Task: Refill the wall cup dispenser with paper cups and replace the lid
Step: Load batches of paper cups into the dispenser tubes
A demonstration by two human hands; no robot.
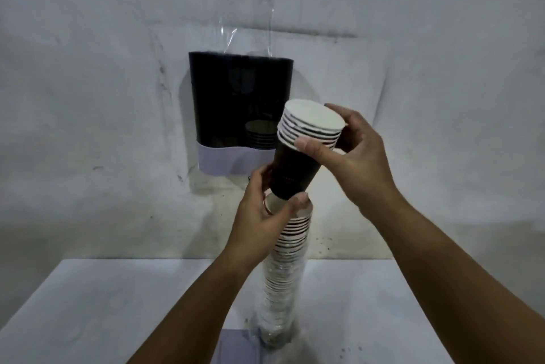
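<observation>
Fingers (309, 147) of the right hand (358, 151) are curled round the rim end of a short stack (298, 154) of dark paper cups, with the thumb laid across the white rims and the other fingers hidden behind them. The short stack is held tilted, rims up and to the right, its narrow base pointing down into the mouth of a tall stack (284, 269). The left hand (262, 216) is wrapped round the top of the tall stack, thumb across the front just beneath the base of the short stack, the remaining fingers bent round the far side. Faint pale print is seen low on the side of the outermost dark cup, but it is too small and blurred to be read.

The tall stack is sheathed in a clear plastic sleeve and stands on the white desk (88, 304), leaning slightly to the right toward its top. A pale flat object (236, 347) lies on the desk at the foot of the tall stack, touching or just beside it; what it is cannot be told.

On the grey wall (88, 69) behind, the dispenser (236, 104) is mounted, left of the hands and above the desk. Its upper body is dark and see-through, its lower band pale lilac. A few cup rims (259, 135) are seen through the dark front, low on its right side. A faint mark shows on the dark front, not legible. Clear plastic (250, 36) rises from the dispenser's top against the wall.
</observation>
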